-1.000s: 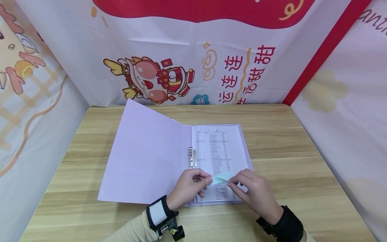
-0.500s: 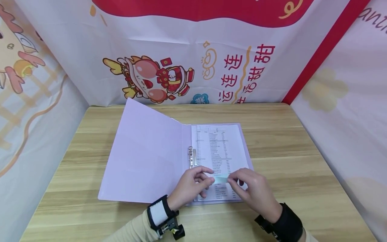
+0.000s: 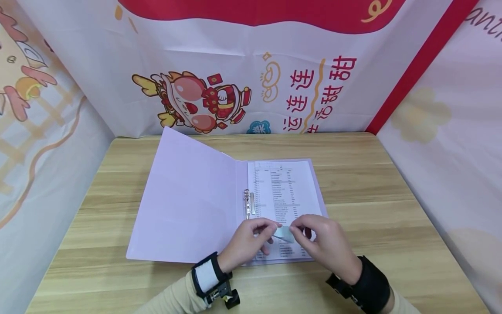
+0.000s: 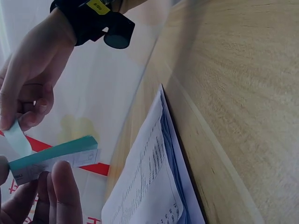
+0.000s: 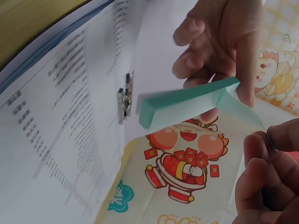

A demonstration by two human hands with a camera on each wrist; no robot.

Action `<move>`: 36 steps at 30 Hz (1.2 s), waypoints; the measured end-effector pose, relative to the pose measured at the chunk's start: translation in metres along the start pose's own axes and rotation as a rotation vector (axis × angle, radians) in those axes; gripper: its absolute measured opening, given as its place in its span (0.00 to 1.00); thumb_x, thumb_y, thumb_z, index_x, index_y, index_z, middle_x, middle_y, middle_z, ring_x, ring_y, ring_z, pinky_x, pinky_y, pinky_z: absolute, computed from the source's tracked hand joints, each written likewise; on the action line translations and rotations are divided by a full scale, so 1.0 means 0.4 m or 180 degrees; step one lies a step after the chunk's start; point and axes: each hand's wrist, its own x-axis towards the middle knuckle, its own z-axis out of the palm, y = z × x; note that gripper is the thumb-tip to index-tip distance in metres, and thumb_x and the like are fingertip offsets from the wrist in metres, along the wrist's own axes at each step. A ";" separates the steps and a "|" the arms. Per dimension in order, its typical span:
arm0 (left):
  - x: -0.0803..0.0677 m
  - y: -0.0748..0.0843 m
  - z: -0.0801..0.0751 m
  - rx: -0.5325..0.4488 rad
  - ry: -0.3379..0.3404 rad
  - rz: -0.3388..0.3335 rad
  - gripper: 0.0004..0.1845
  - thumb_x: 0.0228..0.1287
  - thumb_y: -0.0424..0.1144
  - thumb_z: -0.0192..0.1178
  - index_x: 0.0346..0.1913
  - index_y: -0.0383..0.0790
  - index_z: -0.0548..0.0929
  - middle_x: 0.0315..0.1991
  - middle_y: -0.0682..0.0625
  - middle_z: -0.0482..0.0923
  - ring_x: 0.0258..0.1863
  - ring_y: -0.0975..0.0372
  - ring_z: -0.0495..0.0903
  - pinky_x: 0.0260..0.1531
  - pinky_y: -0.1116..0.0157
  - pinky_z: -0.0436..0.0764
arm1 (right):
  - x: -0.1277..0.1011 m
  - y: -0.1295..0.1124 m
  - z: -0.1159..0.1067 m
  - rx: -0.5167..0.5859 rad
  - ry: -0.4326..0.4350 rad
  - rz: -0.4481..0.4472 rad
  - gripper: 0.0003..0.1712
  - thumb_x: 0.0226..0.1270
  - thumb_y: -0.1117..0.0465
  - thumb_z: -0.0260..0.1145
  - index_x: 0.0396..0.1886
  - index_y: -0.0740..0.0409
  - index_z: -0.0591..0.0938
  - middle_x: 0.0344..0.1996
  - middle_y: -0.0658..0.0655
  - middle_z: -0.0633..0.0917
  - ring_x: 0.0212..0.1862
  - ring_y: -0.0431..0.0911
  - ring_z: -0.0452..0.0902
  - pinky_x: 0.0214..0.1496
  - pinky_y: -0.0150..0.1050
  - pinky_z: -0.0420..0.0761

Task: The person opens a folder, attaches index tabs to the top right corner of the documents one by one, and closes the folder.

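A thin pad of teal sticky notes is held above the printed pages. My left hand pinches the pad near one end between thumb and fingers. With thumb and forefinger, my right hand pinches the free end of its top sheet. That sheet lifts and curves away from the pad, still joined to it at the end by my left hand. In the left wrist view the pad's pale underside faces the camera.
An open lilac folder lies on the wooden table, its left cover partly raised. A metal clip sits along its spine, beside the pages. Printed cloth hangs around the table's back and sides.
My right hand has moved a little left and up, closer to my left hand. The pad has turned so that more of its face shows in the head view.
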 end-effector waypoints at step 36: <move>0.012 -0.031 0.032 -0.0091 0.0028 0.0240 0.10 0.60 0.34 0.74 0.43 0.42 0.85 0.40 0.52 0.86 0.36 0.63 0.86 0.29 0.63 0.88 | 0.001 -0.030 0.002 0.0714 0.0152 0.0454 0.10 0.67 0.69 0.70 0.29 0.49 0.85 0.23 0.38 0.78 0.24 0.35 0.69 0.25 0.32 0.71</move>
